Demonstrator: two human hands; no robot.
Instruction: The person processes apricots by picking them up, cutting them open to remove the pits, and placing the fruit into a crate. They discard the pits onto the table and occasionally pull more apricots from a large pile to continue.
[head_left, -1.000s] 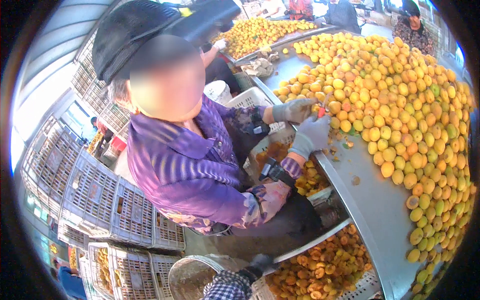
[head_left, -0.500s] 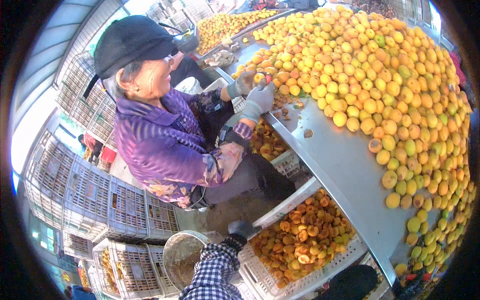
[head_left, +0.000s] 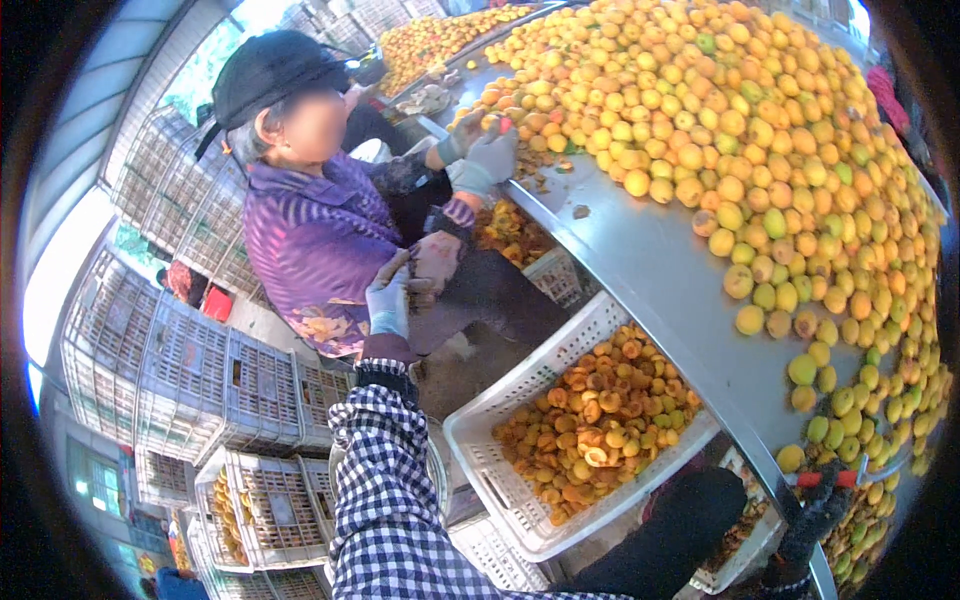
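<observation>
My left hand (head_left: 388, 297), in a pale glove with dark fingertips, reaches out in front with its fingers apart and nothing in it. It is beside a co-worker's forearm and seems to touch it. At the lower right, my right hand (head_left: 812, 520) in a dark glove is closed round a red-handled tool (head_left: 842, 479) with a curved metal end, over the table edge. Between my hands stands a white plastic crate (head_left: 470, 455) of split apricots (head_left: 590, 420). Whole apricots (head_left: 700, 110) are heaped on the metal table (head_left: 670, 270).
A co-worker (head_left: 320, 230) in a purple jacket and dark cap sits at the table, gloved hands (head_left: 485, 155) working at the heap. Stacked crates (head_left: 180, 360) line the left. A bucket (head_left: 437, 470) is partly hidden behind my left sleeve. My dark-clad knee (head_left: 700, 510) lies beside the crate.
My left hand has let go of the crate's rim and moved forward and left to the co-worker's arm. The crate sits at a different angle. My right hand and the red-handled tool show more now.
</observation>
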